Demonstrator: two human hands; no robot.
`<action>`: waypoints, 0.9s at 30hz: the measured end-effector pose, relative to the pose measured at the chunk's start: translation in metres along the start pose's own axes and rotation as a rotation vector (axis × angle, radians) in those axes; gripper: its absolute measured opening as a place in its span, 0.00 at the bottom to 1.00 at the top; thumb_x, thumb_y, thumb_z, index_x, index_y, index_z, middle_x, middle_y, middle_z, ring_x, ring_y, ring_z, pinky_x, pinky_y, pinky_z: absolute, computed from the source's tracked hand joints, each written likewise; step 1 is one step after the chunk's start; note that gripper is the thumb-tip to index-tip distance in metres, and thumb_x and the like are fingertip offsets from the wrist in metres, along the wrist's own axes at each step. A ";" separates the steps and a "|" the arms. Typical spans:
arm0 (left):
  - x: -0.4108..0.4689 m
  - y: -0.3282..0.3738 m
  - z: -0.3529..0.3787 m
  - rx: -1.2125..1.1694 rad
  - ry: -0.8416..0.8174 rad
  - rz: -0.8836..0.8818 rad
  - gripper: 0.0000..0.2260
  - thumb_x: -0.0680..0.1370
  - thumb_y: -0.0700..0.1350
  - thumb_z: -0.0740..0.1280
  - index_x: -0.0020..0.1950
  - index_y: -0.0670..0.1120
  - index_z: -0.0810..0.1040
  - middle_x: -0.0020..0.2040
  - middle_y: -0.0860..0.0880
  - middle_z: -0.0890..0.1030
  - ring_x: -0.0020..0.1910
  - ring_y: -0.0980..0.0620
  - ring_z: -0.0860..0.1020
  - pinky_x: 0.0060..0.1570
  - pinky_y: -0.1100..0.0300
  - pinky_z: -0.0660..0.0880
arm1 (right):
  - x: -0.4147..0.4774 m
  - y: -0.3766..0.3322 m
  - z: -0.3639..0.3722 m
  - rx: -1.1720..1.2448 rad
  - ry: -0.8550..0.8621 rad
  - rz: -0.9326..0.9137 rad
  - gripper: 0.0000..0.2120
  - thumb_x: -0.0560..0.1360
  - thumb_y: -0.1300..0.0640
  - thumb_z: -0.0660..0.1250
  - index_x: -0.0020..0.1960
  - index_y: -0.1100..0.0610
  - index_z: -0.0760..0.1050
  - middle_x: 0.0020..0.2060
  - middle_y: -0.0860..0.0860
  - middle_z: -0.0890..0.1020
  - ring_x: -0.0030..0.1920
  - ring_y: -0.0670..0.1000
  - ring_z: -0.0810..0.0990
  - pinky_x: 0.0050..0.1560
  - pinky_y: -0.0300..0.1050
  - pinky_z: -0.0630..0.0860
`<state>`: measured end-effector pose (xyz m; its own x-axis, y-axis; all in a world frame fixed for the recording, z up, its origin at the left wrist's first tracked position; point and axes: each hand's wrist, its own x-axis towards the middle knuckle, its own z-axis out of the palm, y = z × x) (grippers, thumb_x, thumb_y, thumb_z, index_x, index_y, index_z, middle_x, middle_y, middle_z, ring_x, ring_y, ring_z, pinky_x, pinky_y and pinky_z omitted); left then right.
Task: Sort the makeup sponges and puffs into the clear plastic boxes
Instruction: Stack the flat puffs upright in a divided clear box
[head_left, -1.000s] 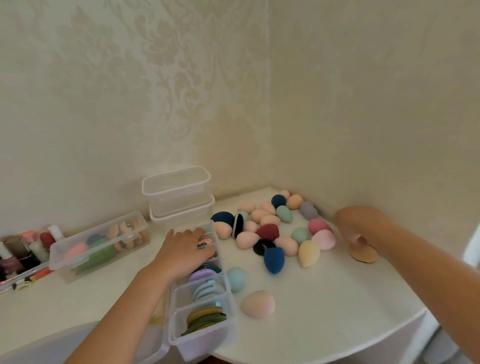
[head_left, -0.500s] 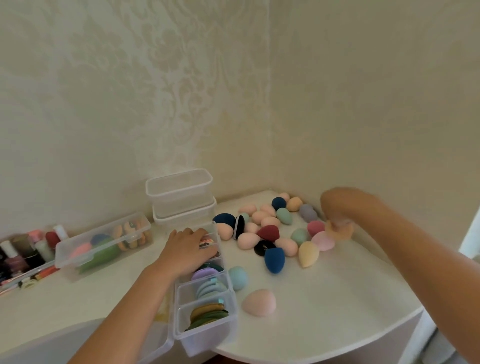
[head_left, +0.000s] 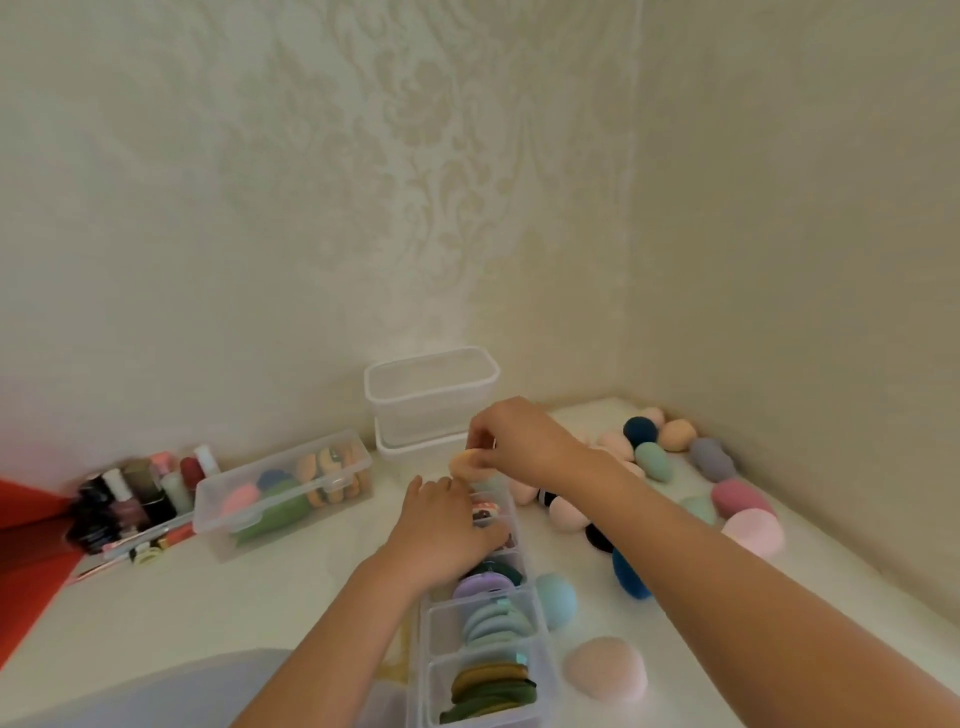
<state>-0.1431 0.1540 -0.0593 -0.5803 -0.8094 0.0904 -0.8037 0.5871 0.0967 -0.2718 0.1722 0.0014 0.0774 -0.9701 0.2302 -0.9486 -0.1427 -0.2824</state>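
A tan round puff (head_left: 466, 464) is being pinched at its edge by the fingertips of the right hand (head_left: 519, 441). It is being held in the air just above the far end of the long divided clear box (head_left: 430, 675), in front of the two stacked clear boxes (head_left: 431, 395). The left hand (head_left: 447, 530) is being rested palm down on the far compartments of the divided box, and it cannot be told whether anything is being gripped by its bent fingers. In the near compartments, olive green puffs (head_left: 491, 691), pale blue puffs (head_left: 493, 623) and a lilac puff (head_left: 480, 590) are being kept on edge. Just beside this box, the white table (head_left: 208, 613) is being occupied by a pink sponge (head_left: 605, 667), a teal sponge (head_left: 557, 597) and a dark blue sponge (head_left: 629, 577). A loose group of sponges (head_left: 748, 530) is being left near the wall corner at the right. At the left, another clear box (head_left: 283, 493) with coloured puffs and some small bottles (head_left: 135, 493) are being seen.
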 end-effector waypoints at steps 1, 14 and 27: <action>0.000 0.000 0.002 -0.016 0.015 0.004 0.23 0.75 0.58 0.58 0.64 0.45 0.69 0.57 0.46 0.76 0.57 0.46 0.71 0.64 0.52 0.61 | 0.003 0.000 0.006 -0.053 -0.024 0.000 0.07 0.74 0.58 0.67 0.51 0.58 0.80 0.48 0.53 0.83 0.48 0.52 0.80 0.47 0.44 0.75; -0.002 -0.004 0.007 -0.152 0.111 0.015 0.23 0.73 0.59 0.62 0.63 0.47 0.69 0.60 0.48 0.64 0.61 0.48 0.64 0.60 0.58 0.60 | 0.023 0.002 0.021 -0.221 -0.215 -0.036 0.07 0.74 0.59 0.67 0.41 0.57 0.83 0.26 0.47 0.70 0.26 0.46 0.65 0.27 0.37 0.62; -0.005 -0.002 0.001 -0.103 0.075 0.019 0.21 0.75 0.58 0.60 0.65 0.51 0.68 0.59 0.48 0.72 0.59 0.47 0.67 0.62 0.56 0.59 | 0.000 0.034 -0.031 0.198 -0.250 0.090 0.07 0.71 0.63 0.68 0.45 0.56 0.84 0.35 0.46 0.83 0.32 0.43 0.78 0.37 0.33 0.72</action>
<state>-0.1387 0.1575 -0.0609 -0.5810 -0.7965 0.1672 -0.7723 0.6044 0.1955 -0.3133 0.1739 0.0206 0.0922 -0.9952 -0.0325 -0.8789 -0.0660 -0.4724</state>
